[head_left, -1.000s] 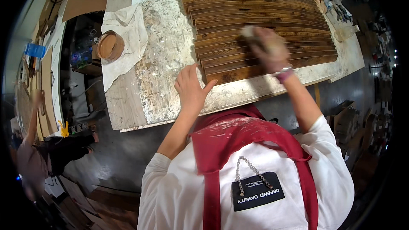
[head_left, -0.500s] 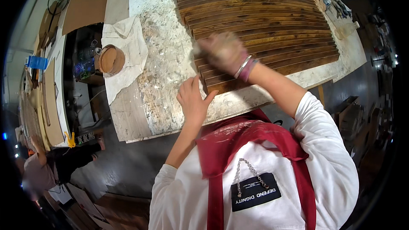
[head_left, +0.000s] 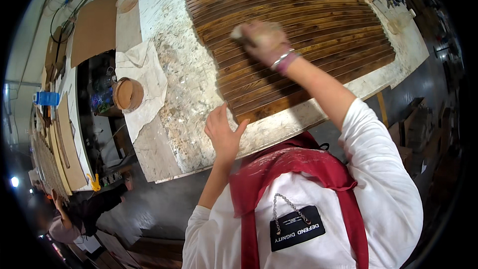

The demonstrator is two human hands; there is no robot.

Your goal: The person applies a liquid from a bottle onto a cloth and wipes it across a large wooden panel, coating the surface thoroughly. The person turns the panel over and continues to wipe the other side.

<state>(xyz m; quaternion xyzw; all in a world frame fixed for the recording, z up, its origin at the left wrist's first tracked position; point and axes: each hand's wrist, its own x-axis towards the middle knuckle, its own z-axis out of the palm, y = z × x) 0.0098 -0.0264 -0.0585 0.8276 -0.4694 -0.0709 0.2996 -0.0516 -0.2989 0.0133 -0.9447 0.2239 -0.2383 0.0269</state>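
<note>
RH w/ pale obj., LH at brn slats

The strips are glossy brown wood. The table looks rough and paint-spattered. The apron is matt cloth.

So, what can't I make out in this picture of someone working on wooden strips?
All in the head view:
Right hand: motion blur hides its exact grip.
Pale thing it holds: blurred and partly covered by the hand; kind unclear.
Wooden strips: far part cut off by the top edge.
Co-worker's hand: too small to tell its grip.
</note>
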